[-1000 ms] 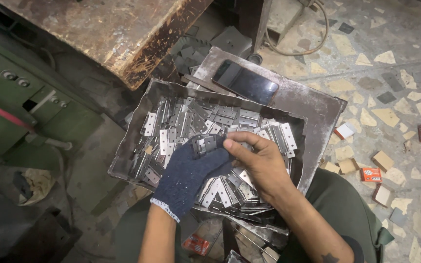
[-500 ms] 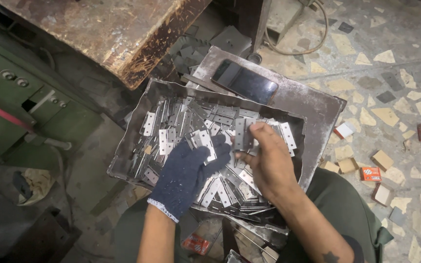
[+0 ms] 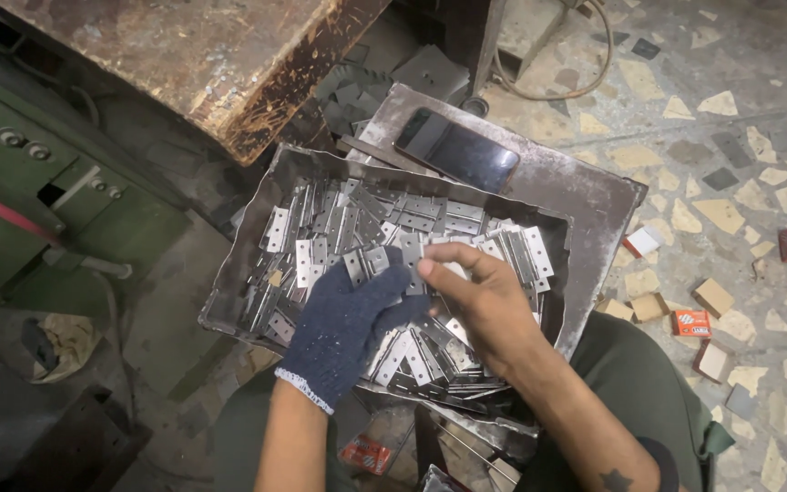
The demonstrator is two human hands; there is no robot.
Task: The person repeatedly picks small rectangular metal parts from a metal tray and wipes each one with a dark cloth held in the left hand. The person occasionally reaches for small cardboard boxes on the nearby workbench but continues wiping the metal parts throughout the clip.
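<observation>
A dented metal tray (image 3: 257, 239) rests on my lap, filled with several small silver hinge plates (image 3: 339, 223). My left hand (image 3: 348, 319), in a dark blue knit glove, lies over the middle of the pile and pinches a hinge plate (image 3: 409, 264) at its fingertips. My bare right hand (image 3: 480, 296) meets it from the right, its fingers closed on the same plate. Both hands sit low inside the tray.
A dark phone (image 3: 457, 150) lies on a grey metal sheet (image 3: 585, 196) behind the tray. A worn wooden bench top (image 3: 220, 64) and a green machine (image 3: 38, 191) stand at the left. Small cardboard boxes (image 3: 689, 321) litter the terrazzo floor at the right.
Both hands have slid a little up the pile. The fingertips of the two hands have come together on one hinge plate.
</observation>
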